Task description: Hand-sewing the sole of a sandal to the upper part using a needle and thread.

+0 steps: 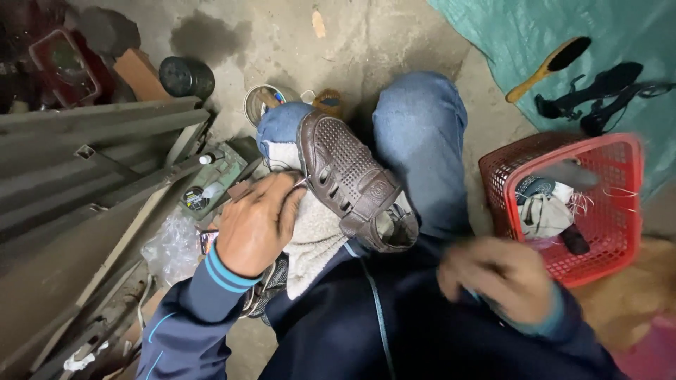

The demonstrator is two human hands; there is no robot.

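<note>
Left hand (257, 224) mid-frame, fingers closed against brown perforated shoe (350, 179) on lap. Right hand (498, 279) lower right, blurred, grip can't tell, near red basket (620, 211).

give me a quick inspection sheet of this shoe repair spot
surface: bare, stained concrete floor; teal tarp at upper right
job's things: brown perforated shoe lies on a white cloth across the person's lap
clutter: red basket holding rags, wooden brush and black strappy sandals on the tarp, round tin, black canister
grippers: left hand rests at the shoe's side edge on the cloth; right hand is blurred, away from the shoe, grip unclear
cables: nothing seen
surroundings: grey metal bars stacked at left, crumpled plastic bag
</note>
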